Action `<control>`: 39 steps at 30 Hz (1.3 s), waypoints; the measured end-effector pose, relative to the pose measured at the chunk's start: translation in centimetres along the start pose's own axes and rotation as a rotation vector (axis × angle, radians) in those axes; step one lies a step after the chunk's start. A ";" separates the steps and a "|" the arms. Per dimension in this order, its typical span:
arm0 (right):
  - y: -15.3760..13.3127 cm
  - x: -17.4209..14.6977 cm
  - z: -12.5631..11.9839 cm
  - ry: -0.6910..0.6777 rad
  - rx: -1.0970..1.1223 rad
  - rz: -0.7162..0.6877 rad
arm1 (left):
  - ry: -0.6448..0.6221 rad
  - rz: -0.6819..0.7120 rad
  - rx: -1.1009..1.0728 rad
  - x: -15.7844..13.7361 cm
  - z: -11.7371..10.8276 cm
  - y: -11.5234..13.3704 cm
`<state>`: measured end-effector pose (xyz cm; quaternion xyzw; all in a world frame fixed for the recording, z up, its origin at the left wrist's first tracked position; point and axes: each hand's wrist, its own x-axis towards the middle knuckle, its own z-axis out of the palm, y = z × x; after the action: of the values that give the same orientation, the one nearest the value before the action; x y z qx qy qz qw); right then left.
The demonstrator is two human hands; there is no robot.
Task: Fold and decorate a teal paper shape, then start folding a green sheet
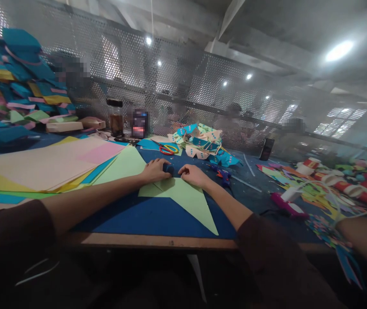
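A light green paper piece with pointed arms [190, 201] lies on the blue table top in front of me. My left hand [154, 171] rests at its upper left edge, fingers closed round a small dark blue object [168, 169] whose kind I cannot make out. To its right, my right hand [194, 176] lies over the paper's upper edge with curled fingers; whatever they may pinch is hidden. A blue glue gun [221, 174] lies just beyond my right hand. Red and yellow handled scissors [168, 149] are behind my left hand.
Stacked coloured paper sheets [55, 165] cover the left side, below a tall pile of folded paper pieces [25, 81]. Dotted paper shapes [203, 143] are heaped at the back. A magenta glue gun [288, 206] and another person's arm [366, 236] are at right.
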<state>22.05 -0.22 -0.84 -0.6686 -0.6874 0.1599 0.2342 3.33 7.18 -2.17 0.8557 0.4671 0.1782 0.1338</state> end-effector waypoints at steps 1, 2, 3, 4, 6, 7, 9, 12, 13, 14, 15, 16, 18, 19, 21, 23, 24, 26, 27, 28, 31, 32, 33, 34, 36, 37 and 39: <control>0.1 0.0 -0.1 -0.005 -0.002 -0.001 | -0.005 0.002 0.001 0.0 0.0 0.0; 0.2 -0.1 -0.2 -0.009 -0.005 0.000 | -0.010 0.003 0.002 0.1 0.0 -0.1; 0.2 -0.1 -0.2 -0.009 -0.009 0.004 | -0.014 0.003 0.005 0.1 0.0 -0.1; 0.2 -0.1 -0.1 -0.005 -0.015 0.011 | -0.016 0.002 0.008 0.1 0.0 -0.1; 0.1 -0.2 0.1 0.018 -0.035 0.034 | -0.016 0.001 0.016 0.0 0.1 -0.1; 0.0 -0.3 0.3 0.036 -0.048 0.046 | -0.015 0.003 0.020 0.0 0.1 0.0; -0.4 -0.3 0.6 0.073 -0.077 0.065 | -0.010 0.010 0.026 -0.1 0.2 0.0; -1.0 -0.4 0.8 0.094 -0.106 0.080 | -0.002 0.020 0.031 -0.3 0.4 0.1; -1.1 -0.5 0.8 0.091 -0.110 0.083 | 0.000 0.024 0.032 -0.3 0.4 0.1; -1.2 -0.5 0.7 0.084 -0.111 0.086 | 0.001 0.027 0.031 -0.3 0.4 0.0; -1.2 -0.5 0.6 0.074 -0.109 0.089 | 0.002 0.029 0.031 -0.3 0.4 0.0; -1.1 -0.5 0.5 0.064 -0.106 0.091 | 0.003 0.031 0.032 -0.3 0.4 0.0; -0.9 -0.4 0.2 0.044 -0.093 0.092 | 0.003 0.029 0.033 -0.3 0.3 0.0; -0.8 -0.3 0.2 0.036 -0.085 0.090 | 0.003 0.027 0.034 -0.3 0.2 0.0; -0.5 -0.3 0.1 0.023 -0.075 0.087 | 0.001 0.023 0.037 -0.4 0.2 0.1; -0.4 -0.2 0.1 0.020 -0.073 0.087 | 0.000 0.023 0.040 -0.5 0.1 0.2; -0.4 -0.2 0.2 0.024 -0.077 0.090 | 0.001 0.026 0.042 -0.5 0.1 0.2; -0.6 -0.2 0.3 0.040 -0.093 0.096 | 0.003 0.031 0.044 -0.6 0.1 0.3; -0.7 -0.2 0.4 0.047 -0.102 0.099 | 0.005 0.031 0.045 -0.6 0.1 0.3; -0.8 -0.2 0.5 0.053 -0.110 0.102 | 0.006 0.031 0.046 -0.7 0.1 0.3; -1.0 -0.2 0.5 0.056 -0.118 0.108 | 0.004 0.024 0.052 -0.6 0.1 0.4; -0.9 -0.2 0.5 0.053 -0.115 0.108 | 0.002 0.022 0.054 -0.6 0.1 0.4; -0.8 -0.1 0.5 0.048 -0.110 0.105 | 0.001 0.022 0.055 -0.6 0.1 0.3; -0.7 -0.1 0.4 0.042 -0.102 0.101 | -0.002 0.022 0.055 -0.5 0.1 0.3; -0.4 -0.1 0.2 0.028 -0.082 0.089 | -0.010 0.022 0.053 -0.4 0.0 0.3; -0.2 -0.1 0.1 0.022 -0.072 0.084 | -0.016 0.023 0.051 -0.3 -0.1 0.2; 0.0 -0.1 0.0 0.012 -0.054 0.078 | -0.030 0.026 0.046 -0.2 -0.3 0.1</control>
<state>22.10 -0.31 -0.84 -0.7021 -0.6634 0.1464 0.2134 3.20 6.93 -1.94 0.8672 0.4577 0.1561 0.1189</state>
